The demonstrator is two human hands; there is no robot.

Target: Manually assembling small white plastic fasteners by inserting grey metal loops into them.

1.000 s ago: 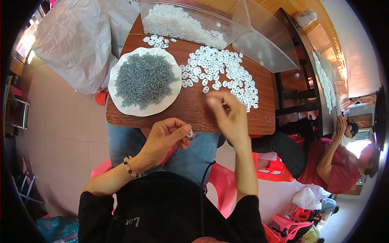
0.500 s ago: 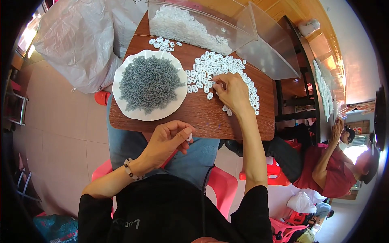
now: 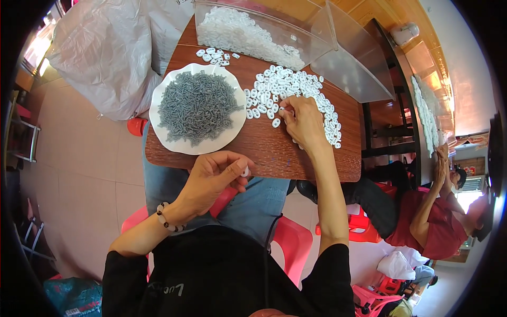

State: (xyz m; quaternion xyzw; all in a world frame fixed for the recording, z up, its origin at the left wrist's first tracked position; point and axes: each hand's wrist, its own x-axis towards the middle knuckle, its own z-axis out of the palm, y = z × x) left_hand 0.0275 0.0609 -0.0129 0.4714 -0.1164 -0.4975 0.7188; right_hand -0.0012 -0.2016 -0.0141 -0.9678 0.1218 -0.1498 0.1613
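Note:
Just off the table's near edge, my left hand [image 3: 211, 178] is closed, pinching a small white oval piece with two holes [image 3: 245, 171] between thumb and fingertips. My right hand [image 3: 305, 120] reaches over the loose pile of similar white two-hole pieces [image 3: 285, 82] on the brown wooden table [image 3: 264, 153]. Its thumb and index finger close on one white piece at the pile's near side, partly hidden by the fingers. Left of the pile stands a white scalloped plate [image 3: 155, 117] heaped with small grey screw-like pins [image 3: 198, 108].
A clear bin [image 3: 317, 50] with more white pieces stands at the table's far edge. A few white pieces [image 3: 214, 55] lie beyond the plate. Large pale plastic sacks [image 3: 111, 58] stand at the left. Another person in a red shirt [image 3: 428, 222] sits at the right by a dark table.
My left hand has risen slightly toward the table edge, still holding its white piece. My right hand stays at the pile, its fingers shifted only slightly. The whole view has moved a little.

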